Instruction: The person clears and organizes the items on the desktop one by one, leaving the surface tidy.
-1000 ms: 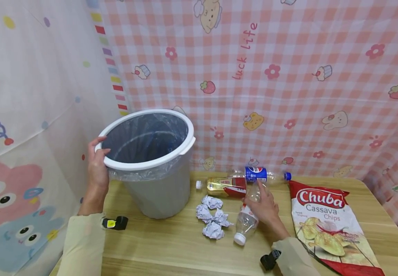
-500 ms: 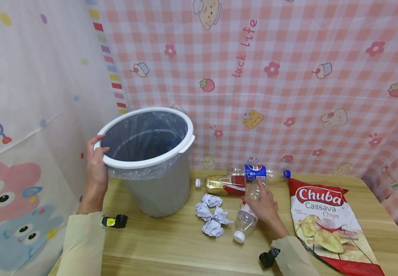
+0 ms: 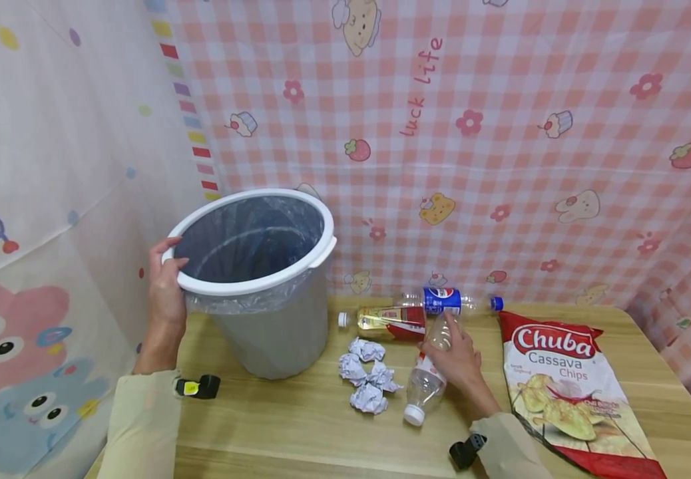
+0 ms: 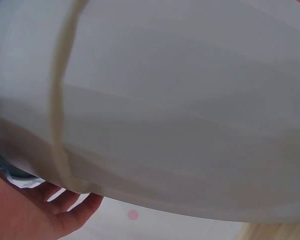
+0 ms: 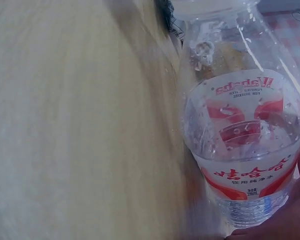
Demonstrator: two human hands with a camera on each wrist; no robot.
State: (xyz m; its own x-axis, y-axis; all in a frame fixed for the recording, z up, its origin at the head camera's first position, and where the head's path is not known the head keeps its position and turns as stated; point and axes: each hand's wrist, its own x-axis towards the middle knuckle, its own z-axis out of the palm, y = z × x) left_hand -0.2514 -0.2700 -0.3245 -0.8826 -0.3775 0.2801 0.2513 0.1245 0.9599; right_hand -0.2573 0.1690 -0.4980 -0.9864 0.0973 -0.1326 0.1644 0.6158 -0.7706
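Head view, clear bottle (image 3: 428,376) under right grip (image 3: 458,364), left grip (image 3: 166,293) on bin rim (image 3: 261,282)

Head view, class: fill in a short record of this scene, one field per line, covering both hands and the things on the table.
left hand: grips the bin rim
bin: grey, upright, clear liner, white rim
right hand: holds the clear bottle
clear bottle: lying, white cap toward the camera
paper balls: four, crumpled, beside the bottle
other bottles: two, lying by the curtain
chip bag: flat, at right
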